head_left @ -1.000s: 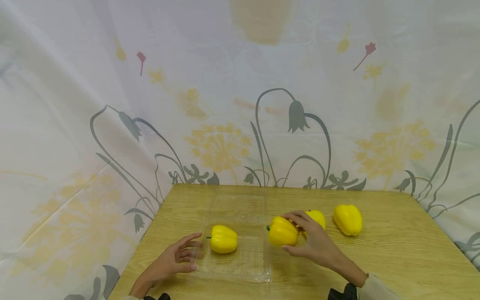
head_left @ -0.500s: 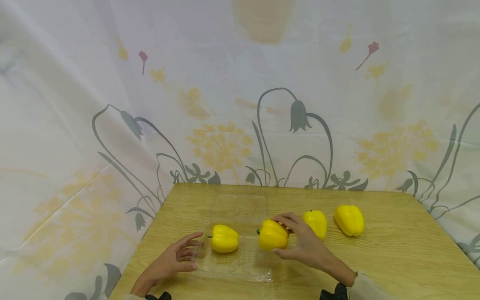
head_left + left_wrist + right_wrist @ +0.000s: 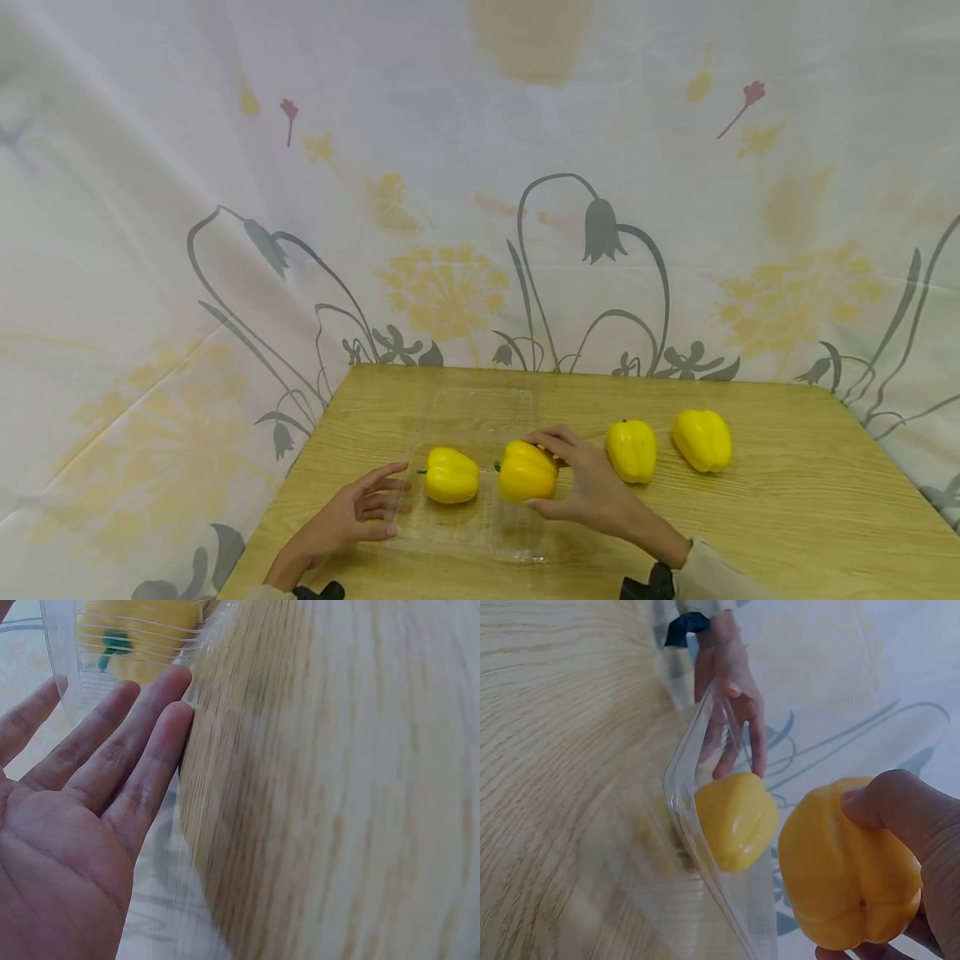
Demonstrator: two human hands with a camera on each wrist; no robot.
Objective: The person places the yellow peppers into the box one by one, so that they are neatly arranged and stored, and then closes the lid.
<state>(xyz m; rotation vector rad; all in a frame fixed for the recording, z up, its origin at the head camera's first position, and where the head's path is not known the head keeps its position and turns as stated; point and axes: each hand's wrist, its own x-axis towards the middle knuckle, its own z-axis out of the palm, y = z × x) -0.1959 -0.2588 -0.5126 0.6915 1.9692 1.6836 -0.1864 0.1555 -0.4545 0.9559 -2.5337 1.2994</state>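
My right hand (image 3: 596, 483) grips a yellow bell pepper (image 3: 527, 472) between thumb and fingers, its green stem pointing left. In the right wrist view this held pepper (image 3: 847, 870) shows its base, above the rim of the clear plastic container (image 3: 676, 776). Another yellow bell pepper (image 3: 452, 477) lies inside the container (image 3: 457, 546), toward its left side. At the container's left wall is my left hand (image 3: 352, 517), its fingers extended and holding nothing. The left wrist view shows those fingers (image 3: 124, 742) right by the ribbed clear wall, with the inside pepper (image 3: 142, 637) behind it.
Two more yellow bell peppers, a nearer one (image 3: 632, 451) and a farther one (image 3: 702, 440), rest on the wooden table (image 3: 810, 517) at right. The container's clear lid (image 3: 483, 408) lies folded back behind it. A flower-printed curtain (image 3: 450, 167) hangs past the table's far edge.
My right hand has carried its pepper leftward, from beside the container's right edge to over its right part. The left hand has stayed at the left wall.
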